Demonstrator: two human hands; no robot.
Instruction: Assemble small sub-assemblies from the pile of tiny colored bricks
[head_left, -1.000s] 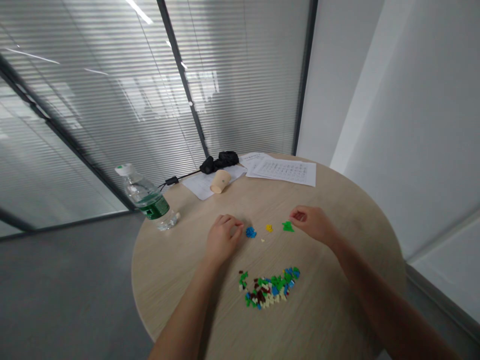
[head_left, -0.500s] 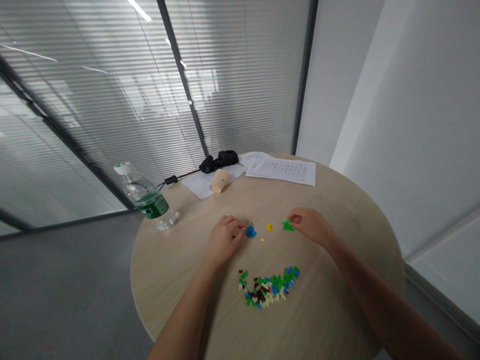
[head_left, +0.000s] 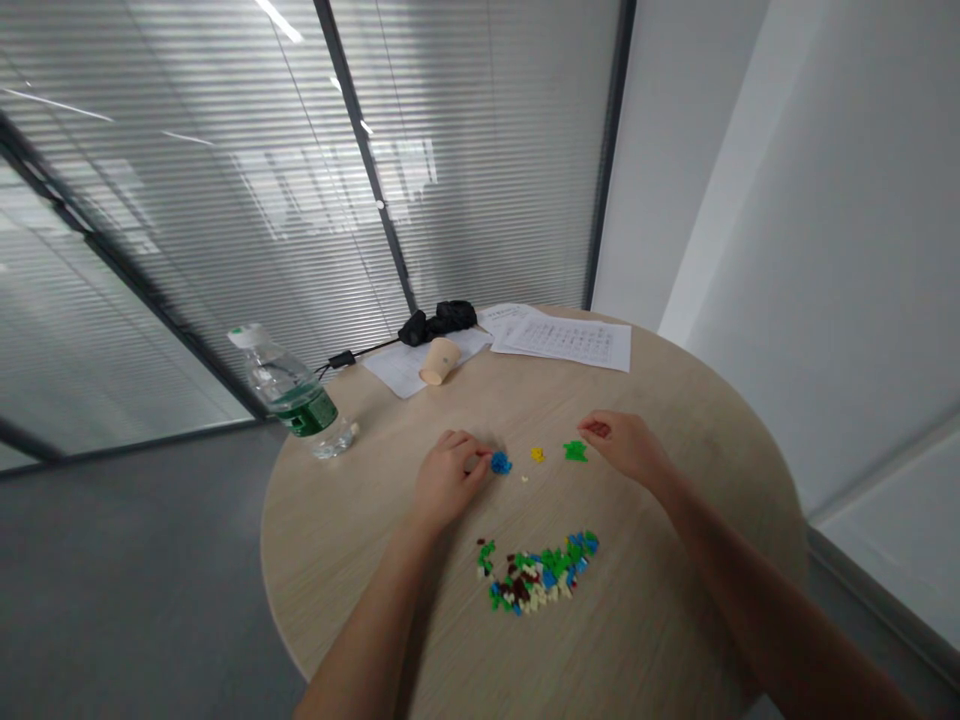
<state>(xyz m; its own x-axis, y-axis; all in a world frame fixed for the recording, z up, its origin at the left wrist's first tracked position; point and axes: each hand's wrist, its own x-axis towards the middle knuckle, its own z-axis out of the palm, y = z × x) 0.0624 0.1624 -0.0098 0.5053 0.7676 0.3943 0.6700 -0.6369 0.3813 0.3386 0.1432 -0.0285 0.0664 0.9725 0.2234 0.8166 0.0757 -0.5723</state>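
1. A glass partition with slatted blinds (head_left: 225, 200) is stood behind the round wooden table (head_left: 697, 470), which is taken here as the landmark.
2. Printed papers (head_left: 562, 342) and a plain white sheet (head_left: 405, 372) are laid at the table's far edge, apparently kept out of the working area.
3. A part-filled water bottle (head_left: 294, 395) is stood upright at the table's far left edge, likewise out of reach of the small pieces, it would seem.
4. A black bundle (head_left: 442, 323) with a cable (head_left: 367, 350) is left at the far edge, and a paper cup (head_left: 440, 361) is tipped on its side on the white sheet.
5. A mixed heap of small plastic bricks (head_left: 534, 575) is spread on the near half of the table.
6. The left hand (head_left: 448, 485) is rested near the table's centre, its fingers curled into a narrow pinch beside the blue bricks; whether anything is held cannot be told.
7. The right hand (head_left: 626, 447) is held just above the table, narrowly pinched, with a small dark-red speck possibly between the fingers; this cannot be confirmed.
8. Blue bricks (head_left: 501, 462), yellow bricks (head_left: 537, 454) and green bricks (head_left: 575, 451) are set apart by colour near the table's centre, seemingly drawn from the heap.
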